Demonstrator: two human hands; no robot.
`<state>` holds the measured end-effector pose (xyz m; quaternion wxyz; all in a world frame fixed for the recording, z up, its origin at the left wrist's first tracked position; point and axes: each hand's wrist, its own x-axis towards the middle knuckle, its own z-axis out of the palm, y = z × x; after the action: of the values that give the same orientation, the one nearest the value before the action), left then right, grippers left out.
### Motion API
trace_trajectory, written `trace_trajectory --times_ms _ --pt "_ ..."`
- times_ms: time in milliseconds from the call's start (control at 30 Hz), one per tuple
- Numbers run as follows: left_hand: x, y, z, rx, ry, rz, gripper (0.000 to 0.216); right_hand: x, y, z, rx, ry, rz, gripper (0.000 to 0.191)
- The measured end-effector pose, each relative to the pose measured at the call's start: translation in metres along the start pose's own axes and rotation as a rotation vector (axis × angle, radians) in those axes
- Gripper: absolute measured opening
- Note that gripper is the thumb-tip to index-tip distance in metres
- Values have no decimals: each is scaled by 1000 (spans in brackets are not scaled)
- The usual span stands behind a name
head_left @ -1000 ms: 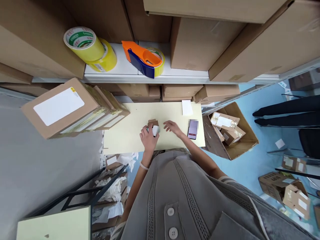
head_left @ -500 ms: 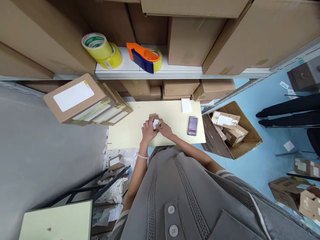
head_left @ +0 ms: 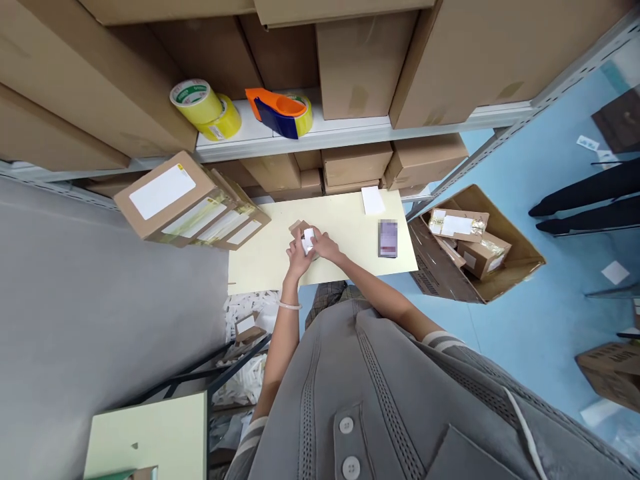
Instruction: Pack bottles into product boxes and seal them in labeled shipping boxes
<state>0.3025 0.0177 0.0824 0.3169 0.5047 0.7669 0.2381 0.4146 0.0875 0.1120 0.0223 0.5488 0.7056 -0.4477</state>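
Note:
Over the pale yellow table (head_left: pixel 260 263), my left hand (head_left: pixel 297 256) and my right hand (head_left: pixel 327 245) meet around a small white item (head_left: pixel 308 239). Both hands have their fingers curled onto it. Just behind it lies a small brown cardboard box (head_left: pixel 298 227) with its flap up. A phone (head_left: pixel 388 238) lies on the table to the right of my right hand, and a white slip of paper (head_left: pixel 373 199) rests at the table's far right corner.
A stack of labelled cartons (head_left: pixel 170 197) sits at the table's left. On the shelf above stand yellow tape rolls (head_left: pixel 207 109) and an orange tape dispenser (head_left: pixel 277 112). An open carton of parcels (head_left: pixel 475 250) stands on the blue floor at right. Paper scraps (head_left: pixel 247 313) litter the floor below.
My right hand left the spot near the phone and came left to join my left hand on the white item. The camera view tilted and shifted.

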Motion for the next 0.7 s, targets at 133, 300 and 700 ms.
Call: trace_trajectory --times_ms 133,300,700 --pt "-2 -1 7 -1 55 -26 90 -4 -6 7 3 -24 46 60" --pt "-3 -4 9 -12 84 -45 91 -5 -7 12 13 -1 54 58" --pt "-4 -6 16 19 104 -13 88 -7 12 15 4 -4 26 67"
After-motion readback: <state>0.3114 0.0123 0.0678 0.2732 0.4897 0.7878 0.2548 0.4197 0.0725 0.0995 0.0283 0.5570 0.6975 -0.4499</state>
